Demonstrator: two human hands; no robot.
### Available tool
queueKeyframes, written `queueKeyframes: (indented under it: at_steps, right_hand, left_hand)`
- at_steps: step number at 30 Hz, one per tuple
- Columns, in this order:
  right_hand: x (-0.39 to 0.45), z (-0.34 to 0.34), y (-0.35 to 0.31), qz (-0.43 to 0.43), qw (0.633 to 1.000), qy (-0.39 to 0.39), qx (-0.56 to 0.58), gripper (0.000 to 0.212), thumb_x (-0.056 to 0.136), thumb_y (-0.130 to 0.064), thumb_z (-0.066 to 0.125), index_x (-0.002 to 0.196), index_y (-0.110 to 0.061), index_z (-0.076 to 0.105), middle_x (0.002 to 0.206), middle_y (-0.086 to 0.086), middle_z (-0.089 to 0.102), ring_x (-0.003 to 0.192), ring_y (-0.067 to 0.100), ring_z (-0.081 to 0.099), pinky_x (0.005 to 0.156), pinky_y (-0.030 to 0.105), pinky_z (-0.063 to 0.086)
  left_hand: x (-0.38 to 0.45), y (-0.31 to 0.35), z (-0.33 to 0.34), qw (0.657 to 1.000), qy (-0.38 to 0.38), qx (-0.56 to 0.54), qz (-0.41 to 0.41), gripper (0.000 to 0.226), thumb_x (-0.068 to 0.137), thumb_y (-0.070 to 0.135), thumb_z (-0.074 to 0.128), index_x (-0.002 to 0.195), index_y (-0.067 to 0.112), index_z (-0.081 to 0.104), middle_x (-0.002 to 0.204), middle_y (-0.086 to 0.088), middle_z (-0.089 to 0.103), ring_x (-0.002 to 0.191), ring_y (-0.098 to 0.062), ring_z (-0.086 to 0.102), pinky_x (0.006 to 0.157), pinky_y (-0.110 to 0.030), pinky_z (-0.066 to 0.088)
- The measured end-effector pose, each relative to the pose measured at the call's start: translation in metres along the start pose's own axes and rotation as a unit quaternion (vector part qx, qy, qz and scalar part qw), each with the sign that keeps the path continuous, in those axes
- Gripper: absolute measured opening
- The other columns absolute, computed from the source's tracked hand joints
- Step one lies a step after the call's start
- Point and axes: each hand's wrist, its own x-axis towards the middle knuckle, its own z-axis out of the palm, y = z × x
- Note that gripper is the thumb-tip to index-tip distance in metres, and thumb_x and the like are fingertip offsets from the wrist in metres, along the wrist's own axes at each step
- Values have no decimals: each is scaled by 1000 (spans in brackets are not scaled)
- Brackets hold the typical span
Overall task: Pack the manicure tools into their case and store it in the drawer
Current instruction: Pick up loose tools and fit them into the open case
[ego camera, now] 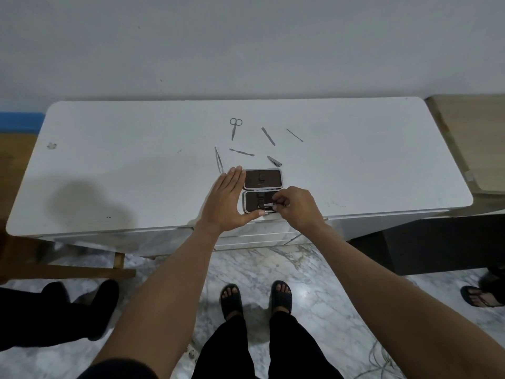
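- While the case (262, 198) lies opened flat at the near edge of the surface (109, 165), the left hand (228, 202) rests flat and released against its side, apparently steadying it.
- Right hand (296, 205) pinches a small tool (269, 205) into the nearer half.
- Beyond, scissors (235, 127) and other tools lie loose, unpacked.

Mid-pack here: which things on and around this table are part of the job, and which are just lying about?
Job:
open case
small tool in the right hand
left hand steadying the case
scissors
tweezers
nail clipper
three slim tools

Lying about:
wooden board
cable on the floor
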Motion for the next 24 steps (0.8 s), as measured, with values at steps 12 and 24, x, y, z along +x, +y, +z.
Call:
queueKeyframes:
  at_steps: [12,24]
  right_hand:
    - [5,10,-10,7,1000,-18,-3,12,80,-14,70,87,-20,77,83,-1,74,77,18,67,72,35,56]
    - [23,-7,-12,-1,1000,-24,0,10,78,-27,74,87,-23,76,80,-7,73,71,8,62,68,26,51]
  left_hand:
    - [1,-1,0,1000,-16,10,-1,122,83,91,42,165,2,25,174,-13,22,163,-25,17,133,-44,15]
    - [1,-1,1,1000,9,2,2,121,83,91,46,162,1,32,172,-13,29,161,-26,24,132,-46,21]
